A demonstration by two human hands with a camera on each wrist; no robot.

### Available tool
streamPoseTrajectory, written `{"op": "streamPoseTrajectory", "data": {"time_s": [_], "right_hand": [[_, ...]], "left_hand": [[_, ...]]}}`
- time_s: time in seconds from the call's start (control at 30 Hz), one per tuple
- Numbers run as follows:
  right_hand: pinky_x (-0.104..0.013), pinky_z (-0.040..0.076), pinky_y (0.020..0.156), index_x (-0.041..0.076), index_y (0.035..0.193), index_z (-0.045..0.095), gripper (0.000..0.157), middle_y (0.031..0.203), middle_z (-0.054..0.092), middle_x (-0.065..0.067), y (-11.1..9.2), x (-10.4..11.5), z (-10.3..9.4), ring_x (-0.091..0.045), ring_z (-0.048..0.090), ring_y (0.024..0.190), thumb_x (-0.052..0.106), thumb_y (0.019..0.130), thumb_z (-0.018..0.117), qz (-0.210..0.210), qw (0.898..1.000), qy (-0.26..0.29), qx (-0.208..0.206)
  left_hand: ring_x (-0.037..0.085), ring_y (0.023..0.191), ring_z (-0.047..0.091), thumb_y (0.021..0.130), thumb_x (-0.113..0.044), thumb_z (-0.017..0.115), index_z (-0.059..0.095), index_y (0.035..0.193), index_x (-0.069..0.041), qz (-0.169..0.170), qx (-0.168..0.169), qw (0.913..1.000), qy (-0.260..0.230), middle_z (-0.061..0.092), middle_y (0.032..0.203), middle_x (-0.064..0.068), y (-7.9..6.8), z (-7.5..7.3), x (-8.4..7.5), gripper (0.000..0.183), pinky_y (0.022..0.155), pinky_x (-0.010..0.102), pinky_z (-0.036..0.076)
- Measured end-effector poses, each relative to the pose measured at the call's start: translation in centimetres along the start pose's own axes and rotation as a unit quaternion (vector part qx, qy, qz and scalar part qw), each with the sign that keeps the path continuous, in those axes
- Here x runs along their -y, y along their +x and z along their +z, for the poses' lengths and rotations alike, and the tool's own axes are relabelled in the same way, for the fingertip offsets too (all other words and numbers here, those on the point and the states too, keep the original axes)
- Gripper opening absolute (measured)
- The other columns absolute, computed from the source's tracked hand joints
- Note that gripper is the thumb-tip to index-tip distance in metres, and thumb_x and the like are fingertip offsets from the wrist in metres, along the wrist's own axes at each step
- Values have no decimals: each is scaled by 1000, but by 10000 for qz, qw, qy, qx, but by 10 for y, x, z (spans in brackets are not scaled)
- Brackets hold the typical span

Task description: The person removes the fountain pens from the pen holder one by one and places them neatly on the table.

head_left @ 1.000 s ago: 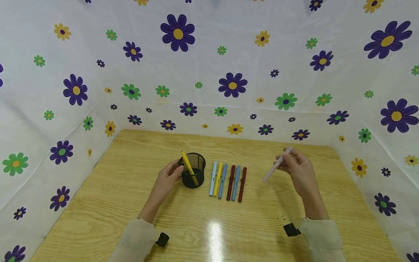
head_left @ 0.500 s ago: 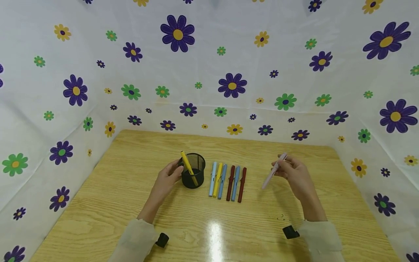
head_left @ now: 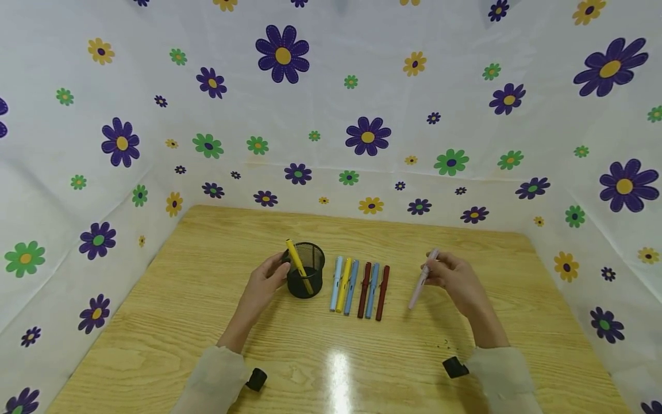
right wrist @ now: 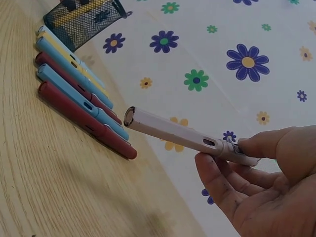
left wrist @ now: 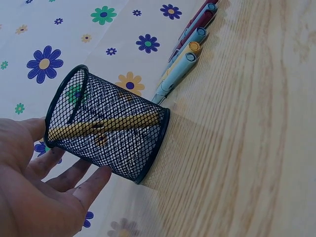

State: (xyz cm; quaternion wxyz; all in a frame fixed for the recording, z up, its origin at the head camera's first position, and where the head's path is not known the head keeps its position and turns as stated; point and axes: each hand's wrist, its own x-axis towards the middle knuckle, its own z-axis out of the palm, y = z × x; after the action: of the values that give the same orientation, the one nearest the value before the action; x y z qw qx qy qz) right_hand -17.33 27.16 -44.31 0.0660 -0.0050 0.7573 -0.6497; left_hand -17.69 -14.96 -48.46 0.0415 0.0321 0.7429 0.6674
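Note:
A black mesh pen holder [head_left: 305, 282] stands upright on the table with a yellow pen [head_left: 296, 259] leaning inside it. My left hand [head_left: 266, 282] holds the holder from the left; in the left wrist view the thumb is at its rim and the fingers lie along its side. On the right, my right hand [head_left: 455, 282] pinches a pale pink pen [right wrist: 173, 133] by its clip end, tilted, its other end pointing down and left. Between the hands lies a row of pens: light blue [head_left: 337, 284], yellow [head_left: 343, 286], blue [head_left: 351, 287], dark red [head_left: 364, 290], blue [head_left: 372, 291] and dark red [head_left: 383, 293].
The wooden table [head_left: 289, 356] meets a white flowered cloth [head_left: 320, 98] behind and at both sides. Small dark specks [head_left: 446, 344] lie near the right wrist. Each wrist bears a black device, the right one [head_left: 455, 367] close to the sleeve.
My right hand has moved left and towards me with the pink pen, bringing it nearer the row, and the pen has become steeper. The left hand and the pen holder have stayed in place.

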Motion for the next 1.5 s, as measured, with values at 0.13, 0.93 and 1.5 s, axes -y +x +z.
{"op": "streamPoseTrajectory", "data": {"time_s": [0.13, 0.93, 1.5], "right_hand": [[-30, 60, 91, -16, 150, 35, 53, 123, 56, -27, 2, -4, 3, -13, 65, 97, 17, 112, 50, 71, 9999, -73, 92], [-37, 63, 83, -22, 144, 39, 49, 111, 63, -27, 14, -21, 23, -17, 67, 87, 9, 109, 54, 409, 9984, -383, 104], [-35, 64, 68, -23, 133, 52, 43, 92, 70, -19, 20, -25, 39, -20, 71, 72, 8, 105, 60, 473, 9945, -912, -194]], "left_hand": [[38, 139, 49, 109, -28, 56, 39, 157, -1, -1, 21, 10000, -19, 48, 152, 24, 1, 0, 0, 58, 110, 49, 48], [40, 139, 48, 109, -28, 57, 39, 157, -1, 27, 23, 10000, -19, 48, 151, 25, 0, 0, 1, 58, 111, 50, 47], [40, 139, 48, 109, -27, 57, 38, 158, -1, 16, -4, 10000, 27, 48, 151, 25, 0, 0, 2, 58, 111, 50, 47]]}}
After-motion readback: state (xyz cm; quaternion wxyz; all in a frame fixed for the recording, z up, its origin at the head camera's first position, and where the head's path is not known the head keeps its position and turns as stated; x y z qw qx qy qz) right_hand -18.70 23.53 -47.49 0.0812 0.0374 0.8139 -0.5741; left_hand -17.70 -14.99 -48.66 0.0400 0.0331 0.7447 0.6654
